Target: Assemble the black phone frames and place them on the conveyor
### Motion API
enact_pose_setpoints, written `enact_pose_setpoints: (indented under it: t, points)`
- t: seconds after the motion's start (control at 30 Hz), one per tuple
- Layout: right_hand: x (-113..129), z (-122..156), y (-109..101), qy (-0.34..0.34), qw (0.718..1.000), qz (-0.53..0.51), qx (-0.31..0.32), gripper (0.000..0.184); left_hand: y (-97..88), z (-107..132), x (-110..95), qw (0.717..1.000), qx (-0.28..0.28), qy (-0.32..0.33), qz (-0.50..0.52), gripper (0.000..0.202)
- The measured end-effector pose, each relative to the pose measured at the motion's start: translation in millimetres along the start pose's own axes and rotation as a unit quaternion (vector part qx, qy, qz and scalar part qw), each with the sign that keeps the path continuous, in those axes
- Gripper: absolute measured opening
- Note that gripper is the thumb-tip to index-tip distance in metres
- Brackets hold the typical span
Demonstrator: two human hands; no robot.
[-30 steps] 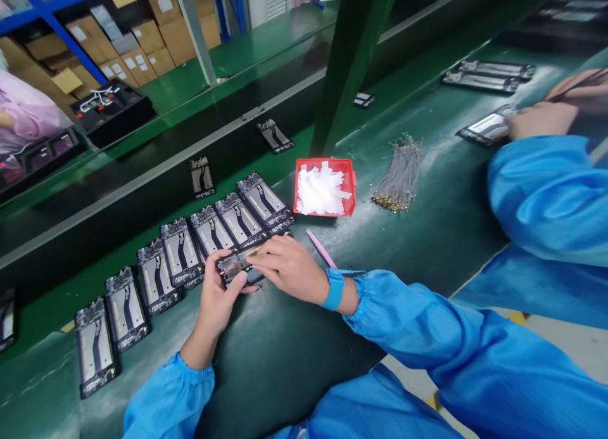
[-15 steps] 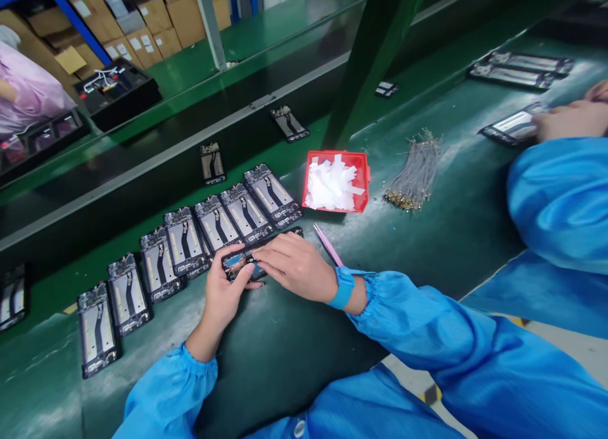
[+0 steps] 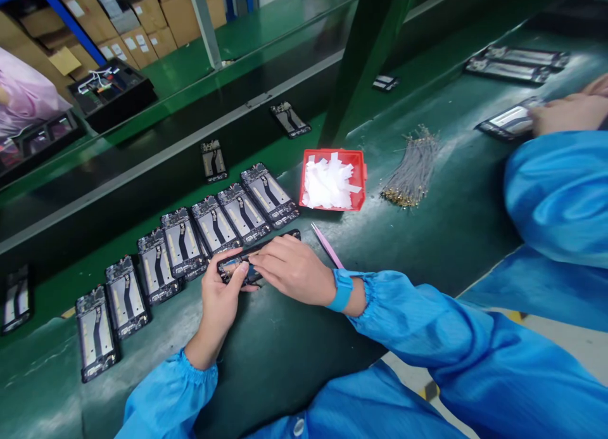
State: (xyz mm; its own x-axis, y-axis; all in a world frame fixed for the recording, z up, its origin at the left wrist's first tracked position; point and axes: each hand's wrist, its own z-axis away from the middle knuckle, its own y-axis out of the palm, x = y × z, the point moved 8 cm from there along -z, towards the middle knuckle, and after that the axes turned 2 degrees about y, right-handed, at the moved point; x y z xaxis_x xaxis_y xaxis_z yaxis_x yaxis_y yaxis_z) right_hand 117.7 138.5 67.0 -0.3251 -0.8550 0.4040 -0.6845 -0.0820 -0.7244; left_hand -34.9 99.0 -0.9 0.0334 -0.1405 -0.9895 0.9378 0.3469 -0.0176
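My left hand grips one end of an open phone chassis, its thumb lying across the inner side. Over the middle of that chassis, my right hand has its fingers pinched together; whatever they hold is hidden. The chassis is tilted just above the green bench, and its far end shows beyond my right fingers. Several similar chassis, with circuit boards and a black flex cable, lie in a slanted row behind my hands. Pink tweezers rest beside my right wrist.
Right of the row stands a red bin of white paper strips, then a bundle of thin grey cables. Other chassis lie on the strip behind. At far right, a co-worker's hand touches another chassis. A green post rises behind the bin.
The chassis in my hands has tilted slightly, so less of its inner face shows. My fingers have shifted a little on it. The whole view has moved slightly.
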Motion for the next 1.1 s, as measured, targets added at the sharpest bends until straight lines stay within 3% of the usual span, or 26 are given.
enact_pose_setpoints:
  t: [0.2,0.5,0.93,1.1]
  points:
    - [1.4,-0.4,1.1,-0.011,1.0,0.023,-0.01,0.015,0.0,-1.8,8.5,1.0,0.001,-0.024,0.009,0.049]
    - [-2.3,0.3,3.8,0.0,1.0,0.027,-0.002,0.016,2.0,0.1,0.6,1.0,-0.002,-0.002,-0.008,0.05]
    - [1.4,-0.9,1.5,-0.004,0.999,0.032,0.003,0.016,-0.3,0.5,5.0,0.999,-0.028,-0.021,0.024,0.05]
    - [-1.1,-0.8,4.2,0.003,0.999,0.031,0.014,0.019,1.4,0.2,6.3,1.0,-0.01,-0.016,0.017,0.049]
